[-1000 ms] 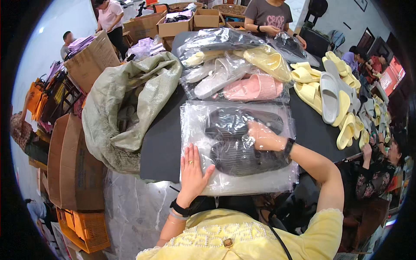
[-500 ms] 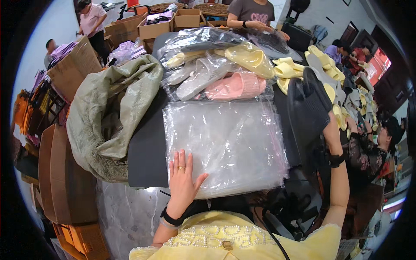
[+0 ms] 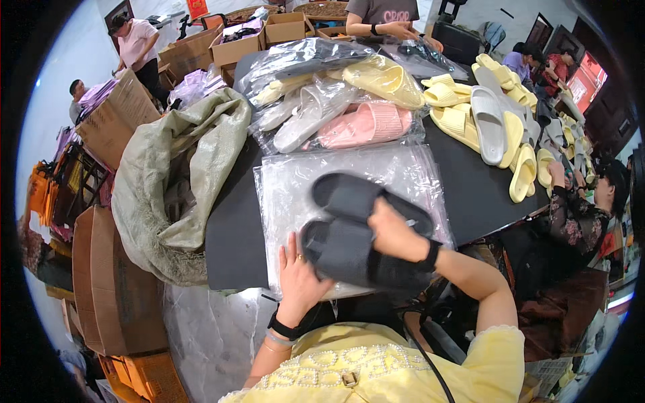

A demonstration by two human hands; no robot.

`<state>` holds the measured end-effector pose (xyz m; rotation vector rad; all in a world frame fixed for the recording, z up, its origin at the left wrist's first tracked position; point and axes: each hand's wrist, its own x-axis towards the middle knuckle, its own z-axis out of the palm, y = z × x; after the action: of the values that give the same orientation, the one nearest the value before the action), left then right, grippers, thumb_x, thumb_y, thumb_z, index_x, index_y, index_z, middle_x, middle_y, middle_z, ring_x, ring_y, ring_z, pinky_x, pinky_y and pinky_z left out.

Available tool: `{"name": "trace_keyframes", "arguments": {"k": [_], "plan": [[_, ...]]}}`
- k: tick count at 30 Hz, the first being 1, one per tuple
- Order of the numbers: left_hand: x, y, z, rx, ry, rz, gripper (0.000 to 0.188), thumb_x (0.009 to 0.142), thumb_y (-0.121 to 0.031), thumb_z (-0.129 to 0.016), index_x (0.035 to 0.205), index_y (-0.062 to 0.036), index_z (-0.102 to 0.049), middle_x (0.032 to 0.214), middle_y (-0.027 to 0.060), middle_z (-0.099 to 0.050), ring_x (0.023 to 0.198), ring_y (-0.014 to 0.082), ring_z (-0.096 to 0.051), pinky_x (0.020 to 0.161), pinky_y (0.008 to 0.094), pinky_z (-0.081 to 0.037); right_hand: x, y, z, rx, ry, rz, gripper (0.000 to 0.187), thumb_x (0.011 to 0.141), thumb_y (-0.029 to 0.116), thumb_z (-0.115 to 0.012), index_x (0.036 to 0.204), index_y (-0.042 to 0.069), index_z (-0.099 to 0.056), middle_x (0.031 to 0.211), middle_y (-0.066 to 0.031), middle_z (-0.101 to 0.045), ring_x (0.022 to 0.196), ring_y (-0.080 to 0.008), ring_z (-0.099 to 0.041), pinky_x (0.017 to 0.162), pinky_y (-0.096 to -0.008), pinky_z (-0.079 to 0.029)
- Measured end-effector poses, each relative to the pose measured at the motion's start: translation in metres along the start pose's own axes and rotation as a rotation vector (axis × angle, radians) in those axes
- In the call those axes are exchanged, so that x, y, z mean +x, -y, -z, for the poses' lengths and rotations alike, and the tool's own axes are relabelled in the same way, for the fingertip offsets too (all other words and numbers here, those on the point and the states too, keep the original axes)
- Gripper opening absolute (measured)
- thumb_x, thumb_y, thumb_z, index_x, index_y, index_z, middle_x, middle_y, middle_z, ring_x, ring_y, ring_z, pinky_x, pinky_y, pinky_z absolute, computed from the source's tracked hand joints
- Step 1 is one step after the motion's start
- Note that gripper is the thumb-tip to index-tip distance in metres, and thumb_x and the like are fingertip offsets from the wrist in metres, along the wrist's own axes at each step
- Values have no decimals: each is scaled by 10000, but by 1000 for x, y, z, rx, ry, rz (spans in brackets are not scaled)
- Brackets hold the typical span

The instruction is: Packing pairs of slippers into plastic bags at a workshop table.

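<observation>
My right hand [image 3: 400, 232] grips a pair of dark grey slide slippers [image 3: 338, 252] by their straps, one beside the other. The pair hangs slightly blurred over a stack of clear plastic bags [image 3: 289, 176] in the middle of the dark table. Flat on the near left corner of that stack lies my left hand [image 3: 299, 281], fingers apart, its thumb close to the nearer slipper. Just beyond the stack, bagged slippers lie in a heap, among them a pink one [image 3: 363, 126], a grey one [image 3: 310, 119] and a yellow one [image 3: 384, 79].
An open woven sack [image 3: 144, 185] slumps at the table's left edge, with cardboard boxes [image 3: 111, 269] beyond it. Loose yellow and grey slippers [image 3: 488, 124] crowd the right side. A co-worker [image 3: 588, 201] sits at the right; another person [image 3: 386, 20] stands across the table.
My right hand has brought the dark slippers leftward from the table's right side to above the plastic bags. My left hand has stayed on the stack, shifting slightly.
</observation>
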<state>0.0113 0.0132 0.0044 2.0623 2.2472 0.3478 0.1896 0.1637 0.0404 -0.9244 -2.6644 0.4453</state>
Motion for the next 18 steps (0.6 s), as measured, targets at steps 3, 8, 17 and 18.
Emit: {"name": "trace_keyframes", "arguments": {"k": [3, 8, 17, 18], "plan": [[-2, -6, 5, -90, -114, 28, 860, 725, -612, -576, 1352, -62, -365, 1445, 193, -237, 1347, 363, -184, 1061, 517, -144, -15, -64, 13, -98, -227, -240, 237, 591, -33, -614, 819, -94, -634, 1092, -316, -448, 947, -447, -510, 843, -425, -452], [-8, 1, 4, -113, -186, 36, 733, 781, -452, -609, 1321, -11, -384, 1418, 203, -286, 1322, 346, -254, 1053, 459, -207, -26, -97, 18, -3, -200, -423, 345, 653, -68, -544, 992, -131, -553, 1179, -361, -400, 1036, -482, -464, 910, -425, -412], [-57, 19, 34, -292, -331, 557, 286, 755, -199, -705, 894, -18, -532, 734, 102, -550, 689, 244, -521, 642, 358, -423, -28, -96, 18, -56, -243, -413, 311, 658, -110, -499, 963, -154, -542, 1173, -362, -404, 1026, -496, -457, 913, -430, -400], [-57, 16, 35, -332, -344, 575, 232, 747, -183, -712, 818, -46, -538, 670, 62, -542, 633, 243, -509, 587, 372, -402, -27, -94, 19, -54, -266, -384, 308, 656, -115, -498, 958, -156, -542, 1169, -370, -402, 1021, -499, -460, 908, -433, -403]]}}
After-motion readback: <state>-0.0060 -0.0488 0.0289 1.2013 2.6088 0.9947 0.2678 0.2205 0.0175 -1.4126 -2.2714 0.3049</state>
